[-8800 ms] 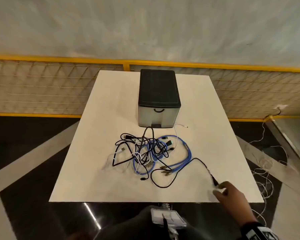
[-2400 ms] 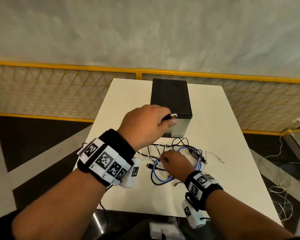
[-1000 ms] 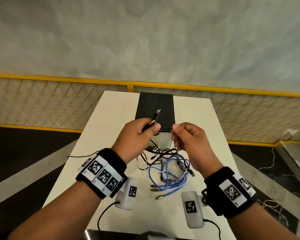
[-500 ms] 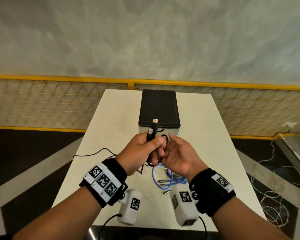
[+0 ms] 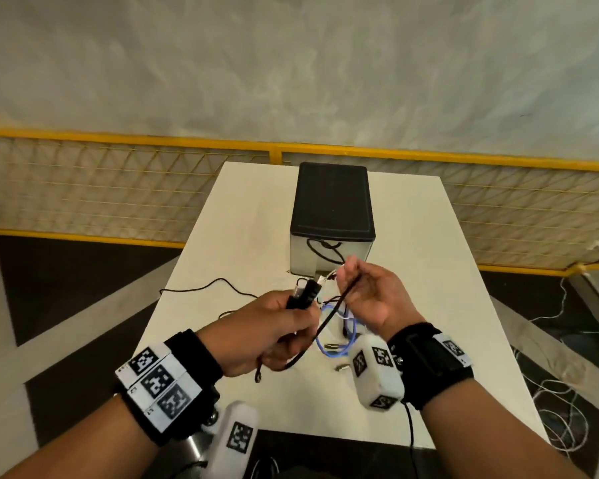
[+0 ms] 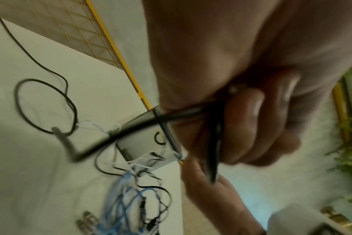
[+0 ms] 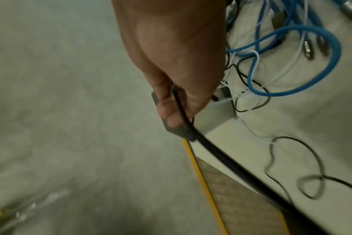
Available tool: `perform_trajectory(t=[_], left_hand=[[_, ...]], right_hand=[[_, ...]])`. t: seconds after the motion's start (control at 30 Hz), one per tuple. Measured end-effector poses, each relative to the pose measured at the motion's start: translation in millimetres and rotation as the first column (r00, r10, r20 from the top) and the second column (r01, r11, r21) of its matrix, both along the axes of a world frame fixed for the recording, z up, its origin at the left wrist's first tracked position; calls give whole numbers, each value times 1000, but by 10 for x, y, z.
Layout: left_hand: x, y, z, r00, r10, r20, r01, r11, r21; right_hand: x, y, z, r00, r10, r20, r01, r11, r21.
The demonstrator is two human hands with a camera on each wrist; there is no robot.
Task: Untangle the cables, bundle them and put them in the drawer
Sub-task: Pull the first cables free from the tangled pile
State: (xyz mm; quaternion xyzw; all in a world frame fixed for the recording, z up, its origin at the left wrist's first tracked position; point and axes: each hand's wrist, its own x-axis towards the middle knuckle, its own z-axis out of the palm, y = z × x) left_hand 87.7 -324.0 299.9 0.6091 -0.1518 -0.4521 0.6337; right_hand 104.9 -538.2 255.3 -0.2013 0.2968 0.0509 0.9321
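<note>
Black cable (image 5: 329,318) pinched in both hands: left hand (image 5: 274,331) fingers curled round it, right hand (image 5: 374,299) pinching strand

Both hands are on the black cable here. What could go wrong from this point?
1. The black cable, held by the left hand and right hand, hangs down toward the blue cable pile; pulling may drag or tighten that tangle.
2. The drawer looks shut, with both hands occupied.
</note>
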Motion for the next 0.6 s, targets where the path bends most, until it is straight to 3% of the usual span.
perform_trajectory(t=[0.07, 0.13, 0.17, 0.23, 0.3, 0.37, 0.4, 0.5, 0.6], left_hand=[[-42, 121, -154, 995, -97, 35, 85, 966, 244], [-66, 181, -275, 987, -121, 110, 68, 916, 396], [-62, 184, -273, 984, -63, 164, -7, 919, 395], [-5, 53, -171, 942, 191, 276, -265, 928, 261], [123, -174, -19, 816, 383, 433, -468, 878, 104], [231, -409, 43, 726, 336, 600, -480, 872, 93], [263, -512, 23, 715, 293, 635, -467, 876, 122], [321, -693, -131, 748, 313, 586, -471, 872, 135], [326, -729, -225, 783, 335, 523, -443, 892, 92]], right_hand=[[15, -201, 60, 1000, 4, 1, -4, 1000, 15], [-25, -265, 95, 993, 115, -13, -116, 989, -88], [-35, -215, 86, 986, 165, -39, -169, 977, -134], [-64, -121, 37, 973, 214, -85, -226, 959, -171], [-113, -47, 10, 963, 256, -79, -267, 944, -192], [-158, 43, 3, 943, 330, -34, -329, 916, -231], [-170, 80, 14, 929, 370, -10, -359, 894, -269], [-172, 162, 70, 892, 452, 12, -417, 832, -364], [-164, 145, 84, 905, 423, 34, -386, 855, -346]])
